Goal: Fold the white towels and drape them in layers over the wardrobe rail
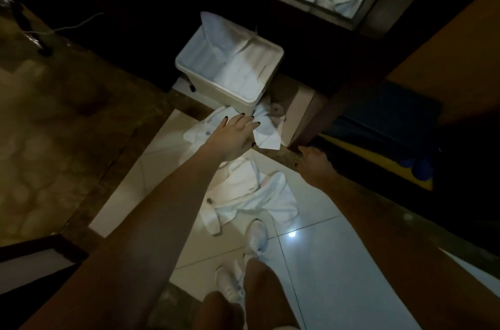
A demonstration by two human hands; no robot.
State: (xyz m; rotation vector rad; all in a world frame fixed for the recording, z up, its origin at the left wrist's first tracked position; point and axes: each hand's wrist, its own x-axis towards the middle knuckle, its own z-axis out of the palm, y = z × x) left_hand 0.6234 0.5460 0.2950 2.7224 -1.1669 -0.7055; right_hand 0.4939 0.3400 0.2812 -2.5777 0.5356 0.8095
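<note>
Left hand (pixel 238 134), fingers spread and grasping nothing yet, hovers right over the crumpled white towel (pixel 270 128) on the floor at the bin's (pixel 189 70) near corner, closer than the right hand (pixel 313 164), whose grip I can't tell in the dark.

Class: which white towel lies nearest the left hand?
The floor towel beside the bin, under the left hand; the crumpled towel lies nearer the shoes, the third towel inside the bin.
</note>
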